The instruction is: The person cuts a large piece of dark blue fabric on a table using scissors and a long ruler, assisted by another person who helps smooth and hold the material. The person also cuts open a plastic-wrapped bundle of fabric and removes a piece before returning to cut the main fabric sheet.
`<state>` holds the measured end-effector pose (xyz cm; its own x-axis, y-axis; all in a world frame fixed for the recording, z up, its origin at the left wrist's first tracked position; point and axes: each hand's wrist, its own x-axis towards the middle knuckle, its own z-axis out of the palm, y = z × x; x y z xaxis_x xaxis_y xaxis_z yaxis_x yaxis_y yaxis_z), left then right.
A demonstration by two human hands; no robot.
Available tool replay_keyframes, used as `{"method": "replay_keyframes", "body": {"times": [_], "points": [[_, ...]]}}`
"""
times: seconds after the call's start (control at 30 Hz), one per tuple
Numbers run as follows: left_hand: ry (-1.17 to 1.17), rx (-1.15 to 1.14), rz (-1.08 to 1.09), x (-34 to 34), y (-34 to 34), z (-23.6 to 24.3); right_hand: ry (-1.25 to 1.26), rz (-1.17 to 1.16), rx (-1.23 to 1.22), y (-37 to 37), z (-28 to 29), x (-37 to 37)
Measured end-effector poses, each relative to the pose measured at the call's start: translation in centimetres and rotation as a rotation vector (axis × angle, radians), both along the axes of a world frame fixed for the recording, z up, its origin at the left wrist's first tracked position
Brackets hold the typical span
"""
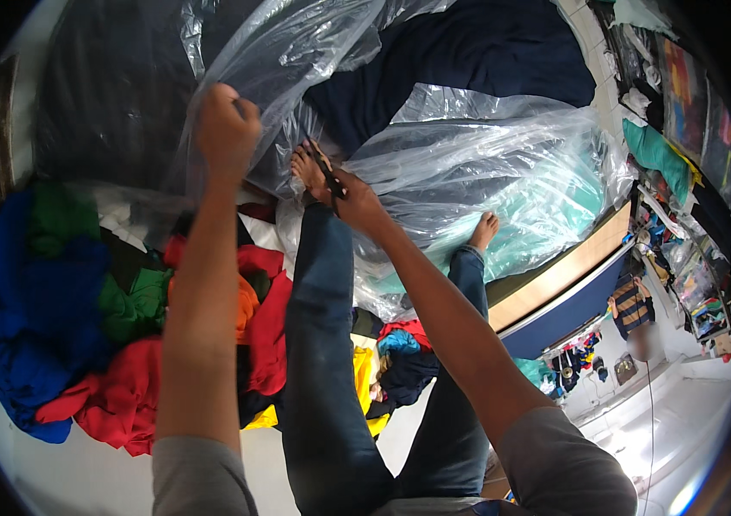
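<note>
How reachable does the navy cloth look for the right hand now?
Probably yes: the navy cloth lies just beyond the right hand, apparently unblocked, though the black scissors it holds may hinder grasping.

No text, label, brand, number or sign can be read on the clear plastic sheeting, on the dark cloth against it, or among the coloured clothes at its lower left.

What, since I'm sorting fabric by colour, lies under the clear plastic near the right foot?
Pale green material shows through the clear plastic; folds and glare blur it, and anything beneath that material is hidden.
</note>
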<state>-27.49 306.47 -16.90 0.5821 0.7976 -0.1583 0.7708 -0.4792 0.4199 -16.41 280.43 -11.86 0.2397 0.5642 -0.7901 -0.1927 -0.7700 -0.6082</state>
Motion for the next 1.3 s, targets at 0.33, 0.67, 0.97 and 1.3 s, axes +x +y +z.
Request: {"method": "replay_keyframes", "body": {"times": [0.33, 0.67, 0.97, 1.3], "points": [[0.504, 0.074, -0.038, 0.2, -4.0, -3.0, -0.109, 0.249, -0.051, -3.7, 2.2, 1.9], [0.156, 0.004, 0.02, 4.6, -6.1, -1.3, 0.124, -0.183, -0.024, 0.9, -0.2, 2.7], [0.026, -0.356, 0.011, 3.7, -5.0, -3.5, 0.13, 0.026, -0.17, -1.5, -1.7, 6.4], [-0.129, -0.511, 0.013, 4.1, -6.0, 1.6, 0.163, -0.084, -0.043, 2.5, -0.9, 6.2]]}}
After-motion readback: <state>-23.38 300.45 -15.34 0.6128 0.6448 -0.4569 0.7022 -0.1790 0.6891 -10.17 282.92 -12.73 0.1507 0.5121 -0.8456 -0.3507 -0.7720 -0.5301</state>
